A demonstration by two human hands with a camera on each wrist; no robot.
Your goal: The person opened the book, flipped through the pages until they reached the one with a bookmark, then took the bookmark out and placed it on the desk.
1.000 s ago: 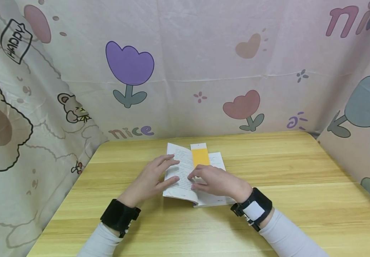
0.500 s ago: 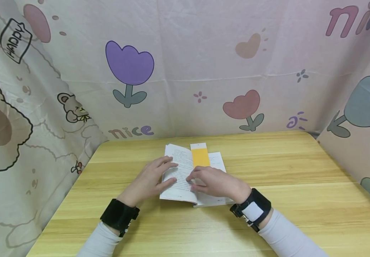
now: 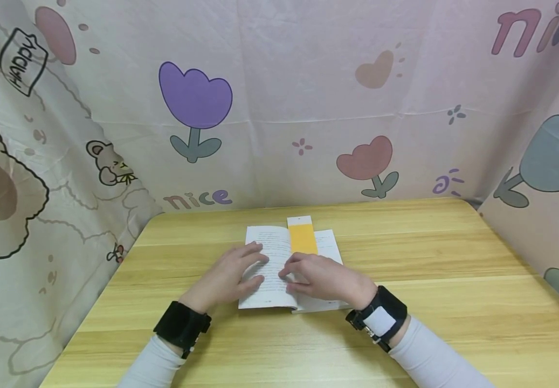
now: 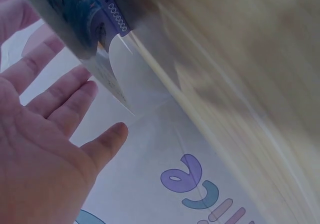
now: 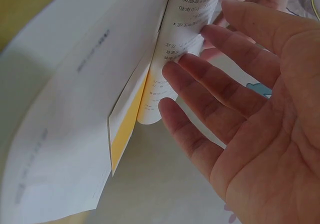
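Note:
An open book [image 3: 273,291] with printed pages lies on the table in the head view. A yellow bookmark [image 3: 303,237] with a white top end sits along its gutter, sticking out past the far edge. My left hand [image 3: 226,275] is spread over the outer part of the left-hand page, fingers relaxed and tips at the paper. Near the gutter, the fingertips of my right hand [image 3: 325,275] are on the left-hand page; this hand covers part of the right-hand page and the bookmark's lower end. The left wrist view catches the book's blue printed cover [image 4: 82,9] from below.
The light wood table [image 3: 429,258] extends around the book on all sides. Behind it hangs a pale cloth [image 3: 279,81] printed with flowers and hearts, and the cloth continues along both sides. Each wrist wears a black strap [image 3: 182,326].
The left-hand pages, raised and tilted before, have come down to the left and lie flatter. Both hands have followed slightly downward, and the right fingertips have shifted a little left. The bookmark stays in place.

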